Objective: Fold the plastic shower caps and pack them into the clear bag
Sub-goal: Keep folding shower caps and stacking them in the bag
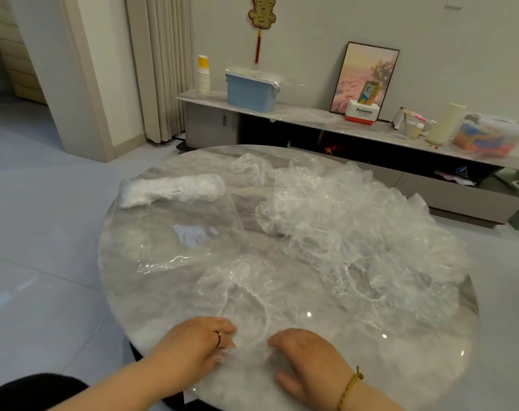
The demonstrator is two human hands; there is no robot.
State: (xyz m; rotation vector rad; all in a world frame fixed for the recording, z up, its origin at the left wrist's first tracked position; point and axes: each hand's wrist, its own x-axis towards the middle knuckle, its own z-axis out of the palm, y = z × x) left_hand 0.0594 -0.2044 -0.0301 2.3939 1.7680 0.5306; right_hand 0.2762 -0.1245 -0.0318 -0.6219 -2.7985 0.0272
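One clear plastic shower cap (pixel 246 292) lies spread on the near part of the round marble table (pixel 430 366). My left hand (pixel 199 342) and my right hand (pixel 305 360) sit side by side at its near edge, fingers curled onto the thin plastic and pinching it. A big heap of crumpled clear shower caps (pixel 356 226) covers the right half of the table. On the left lies the flat clear bag (pixel 178 232), with a white bundle of folded caps (pixel 169 189) inside at its far end.
Behind the table runs a low TV cabinet (pixel 311 117) carrying a blue lidded box (pixel 250 90), paper cups, a framed picture (pixel 366 75) and assorted clutter. Grey tiled floor (pixel 44 232) surrounds the table on the left.
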